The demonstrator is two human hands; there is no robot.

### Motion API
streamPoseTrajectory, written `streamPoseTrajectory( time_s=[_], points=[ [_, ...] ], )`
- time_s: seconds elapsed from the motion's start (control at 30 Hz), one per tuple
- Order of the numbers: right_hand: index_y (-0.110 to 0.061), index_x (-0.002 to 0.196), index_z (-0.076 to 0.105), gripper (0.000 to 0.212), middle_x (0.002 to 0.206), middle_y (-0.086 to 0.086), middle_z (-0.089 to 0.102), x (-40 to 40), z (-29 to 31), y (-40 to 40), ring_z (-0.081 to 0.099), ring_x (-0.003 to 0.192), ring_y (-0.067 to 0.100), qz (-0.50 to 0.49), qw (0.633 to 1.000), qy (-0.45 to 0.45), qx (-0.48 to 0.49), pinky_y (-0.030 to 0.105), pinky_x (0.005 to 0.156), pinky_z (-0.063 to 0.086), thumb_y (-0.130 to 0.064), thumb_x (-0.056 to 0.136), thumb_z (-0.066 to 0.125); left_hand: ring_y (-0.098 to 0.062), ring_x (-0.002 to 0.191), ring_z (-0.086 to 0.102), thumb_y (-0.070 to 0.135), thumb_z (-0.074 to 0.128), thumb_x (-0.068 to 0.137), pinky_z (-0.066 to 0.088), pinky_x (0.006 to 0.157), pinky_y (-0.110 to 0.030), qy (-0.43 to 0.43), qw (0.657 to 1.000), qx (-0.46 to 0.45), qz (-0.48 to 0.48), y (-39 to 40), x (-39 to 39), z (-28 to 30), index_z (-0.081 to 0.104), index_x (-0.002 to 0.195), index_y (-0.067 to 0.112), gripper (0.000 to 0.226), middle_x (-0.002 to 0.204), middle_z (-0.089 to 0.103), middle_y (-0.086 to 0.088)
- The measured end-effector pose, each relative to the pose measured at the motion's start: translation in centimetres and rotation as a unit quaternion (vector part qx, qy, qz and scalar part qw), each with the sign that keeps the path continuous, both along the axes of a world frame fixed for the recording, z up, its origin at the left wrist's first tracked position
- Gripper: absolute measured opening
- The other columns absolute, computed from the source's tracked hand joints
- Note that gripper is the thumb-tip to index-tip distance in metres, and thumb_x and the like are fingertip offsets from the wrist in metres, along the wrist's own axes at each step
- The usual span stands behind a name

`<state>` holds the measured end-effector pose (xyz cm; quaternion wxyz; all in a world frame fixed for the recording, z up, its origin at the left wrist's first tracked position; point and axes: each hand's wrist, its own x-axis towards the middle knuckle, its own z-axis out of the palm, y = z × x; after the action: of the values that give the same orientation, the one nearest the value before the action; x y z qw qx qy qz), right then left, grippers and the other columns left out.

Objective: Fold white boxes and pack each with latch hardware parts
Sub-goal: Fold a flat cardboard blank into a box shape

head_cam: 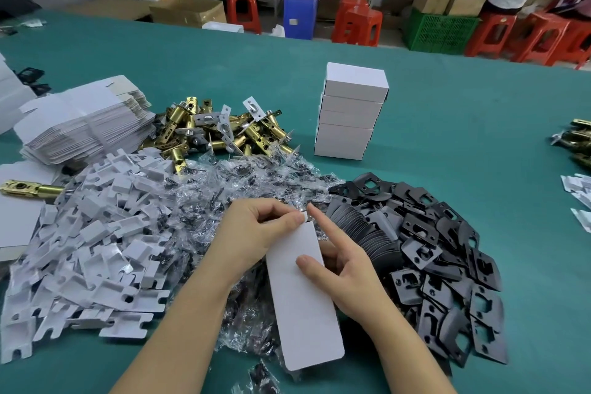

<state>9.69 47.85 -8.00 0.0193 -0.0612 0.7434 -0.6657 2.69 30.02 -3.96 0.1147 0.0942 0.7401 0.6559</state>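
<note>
Both hands hold a white box [303, 301] over the green table, its long face toward me. My left hand [256, 233] pinches its far end with curled fingers. My right hand [345, 269] grips the box's right side, thumb on the face and index finger stretched to the far end. Brass latch bolts [224, 131] lie piled beyond, black strike plates [431, 265] to the right, bagged screws in clear plastic [230, 182] under my hands. White card inserts [96, 249] are heaped on the left. Flat unfolded boxes [86, 125] are stacked far left.
Several closed white boxes [350, 112] stand stacked behind the piles. A single brass latch [28, 189] lies on white card at the left edge. More parts [575, 141] sit at the right edge. Stools, crates and cartons line the floor past the table [447, 125].
</note>
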Motion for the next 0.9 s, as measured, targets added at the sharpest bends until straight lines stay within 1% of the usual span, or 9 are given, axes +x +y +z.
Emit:
streamPoseTrajectory(
  time_s=[0.1, 0.17, 0.23, 0.37, 0.53, 0.63, 0.7, 0.83, 0.9],
  points=[
    [-0.065, 0.145, 0.036, 0.074, 0.109, 0.002, 0.076, 0.03, -0.03, -0.06, 0.074, 0.097, 0.024, 0.004, 1.000, -0.003, 0.010, 0.054, 0.085, 0.061, -0.043, 0.086, 0.075, -0.008, 0.069, 0.068, 0.049, 0.081, 0.071, 0.052, 0.060, -0.022, 0.000, 1.000, -0.001, -0.001, -0.07, 0.00, -0.17, 0.081, 0.082, 0.027, 0.025, 0.079, 0.076, 0.002],
    [-0.065, 0.146, 0.035, 0.075, 0.109, 0.000, 0.076, 0.09, 0.01, -0.13, 0.074, 0.098, 0.023, 0.008, 1.000, -0.004, 0.013, 0.053, 0.085, 0.061, -0.044, 0.086, 0.075, -0.008, 0.068, 0.068, 0.049, 0.080, 0.071, 0.053, 0.060, -0.023, 0.001, 1.000, -0.008, 0.002, -0.07, 0.02, -0.20, 0.081, 0.082, 0.027, 0.025, 0.079, 0.076, 0.002],
    [-0.065, 0.146, 0.035, 0.075, 0.110, 0.000, 0.076, 0.09, 0.08, -0.17, 0.074, 0.098, 0.022, 0.011, 1.000, -0.006, 0.007, 0.053, 0.085, 0.062, -0.043, 0.086, 0.075, -0.007, 0.068, 0.068, 0.046, 0.080, 0.073, 0.053, 0.059, -0.022, 0.005, 1.000, -0.017, 0.004, -0.03, -0.01, -0.24, 0.080, 0.082, 0.027, 0.021, 0.078, 0.076, 0.003],
    [-0.066, 0.145, 0.036, 0.074, 0.106, 0.006, 0.076, 0.02, 0.29, -0.25, 0.074, 0.096, 0.030, 0.009, 1.000, -0.012, -0.007, 0.057, 0.084, 0.060, -0.042, 0.086, 0.074, -0.006, 0.068, 0.067, 0.041, 0.080, 0.075, 0.052, 0.060, -0.022, 0.007, 1.000, -0.012, 0.000, -0.04, -0.01, -0.13, 0.080, 0.080, 0.027, 0.015, 0.079, 0.076, 0.002],
    [-0.065, 0.140, 0.044, 0.067, 0.107, 0.006, 0.077, -0.01, 0.53, -0.17, 0.074, 0.097, 0.031, 0.006, 0.999, -0.035, -0.041, 0.050, 0.082, 0.063, -0.044, 0.084, 0.074, -0.008, 0.070, 0.068, 0.029, 0.081, 0.082, 0.051, 0.059, -0.021, 0.007, 1.000, 0.002, -0.015, -0.25, 0.11, 0.06, 0.081, 0.084, 0.024, 0.005, 0.081, 0.076, 0.000],
    [-0.059, 0.138, 0.050, 0.063, 0.107, 0.010, 0.077, -0.08, 0.64, -0.05, 0.075, 0.095, 0.034, 0.008, 0.996, -0.051, -0.068, 0.055, 0.081, 0.062, -0.044, 0.083, 0.076, -0.008, 0.067, 0.067, 0.022, 0.081, 0.086, 0.051, 0.057, -0.020, 0.008, 1.000, 0.007, -0.014, -0.22, 0.22, 0.12, 0.081, 0.082, 0.021, 0.004, 0.079, 0.075, -0.001],
    [-0.055, 0.138, 0.053, 0.061, 0.108, 0.012, 0.077, -0.07, 0.67, -0.06, 0.075, 0.095, 0.036, 0.009, 0.995, -0.055, -0.088, 0.058, 0.082, 0.060, -0.042, 0.084, 0.076, -0.008, 0.067, 0.066, 0.026, 0.081, 0.085, 0.050, 0.057, -0.019, 0.011, 1.000, 0.004, -0.013, -0.04, 0.30, 0.19, 0.081, 0.083, 0.022, 0.005, 0.079, 0.075, 0.000],
    [-0.052, 0.140, 0.052, 0.060, 0.114, 0.012, 0.075, -0.08, 0.72, -0.19, 0.074, 0.098, 0.037, 0.013, 0.992, -0.060, -0.109, 0.061, 0.084, 0.060, -0.040, 0.086, 0.075, -0.011, 0.071, 0.068, 0.036, 0.076, 0.081, 0.052, 0.060, -0.024, 0.000, 1.000, 0.004, -0.020, 0.15, 0.29, 0.17, 0.080, 0.086, 0.024, 0.014, 0.082, 0.075, 0.002],
    [-0.052, 0.140, 0.052, 0.060, 0.114, 0.013, 0.076, -0.07, 0.74, -0.18, 0.074, 0.098, 0.037, 0.014, 0.991, -0.061, -0.114, 0.059, 0.083, 0.061, -0.039, 0.086, 0.075, -0.011, 0.071, 0.068, 0.037, 0.075, 0.081, 0.053, 0.061, -0.025, -0.011, 1.000, 0.005, -0.026, 0.10, 0.28, 0.10, 0.080, 0.085, 0.024, 0.014, 0.083, 0.076, 0.003]
  ],
)
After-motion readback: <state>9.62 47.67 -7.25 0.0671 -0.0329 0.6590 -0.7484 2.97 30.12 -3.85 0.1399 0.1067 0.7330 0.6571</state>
